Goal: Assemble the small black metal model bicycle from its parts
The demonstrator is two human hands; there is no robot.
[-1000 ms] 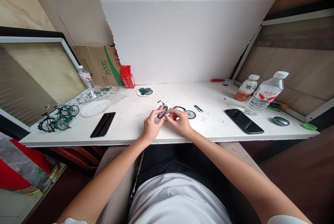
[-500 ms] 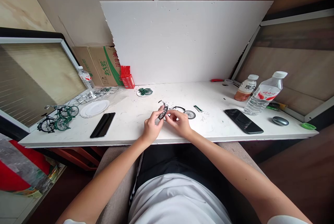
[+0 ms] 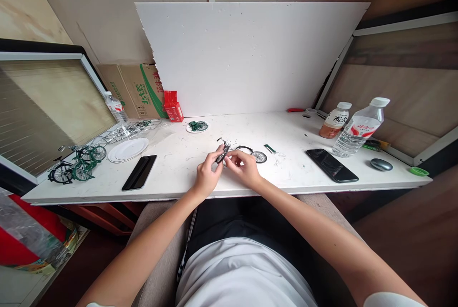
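Observation:
My left hand and my right hand meet above the near middle of the white table. Together they pinch a small black model bicycle wheel, seen almost edge on, with a thin metal part sticking up from it. Both hands have their fingers closed on it. Just behind my right hand lie a second small spoked wheel and a thin curved black piece. A short green part lies a little further right.
Two finished green model bicycles stand at the left. White plates, a black phone, a dish of green parts, a red box. Right: another phone, two bottles, a mouse. White foam board behind.
The wheel has turned between my fingers from showing its face to nearly edge on. Both hands stay in the same place above the table.

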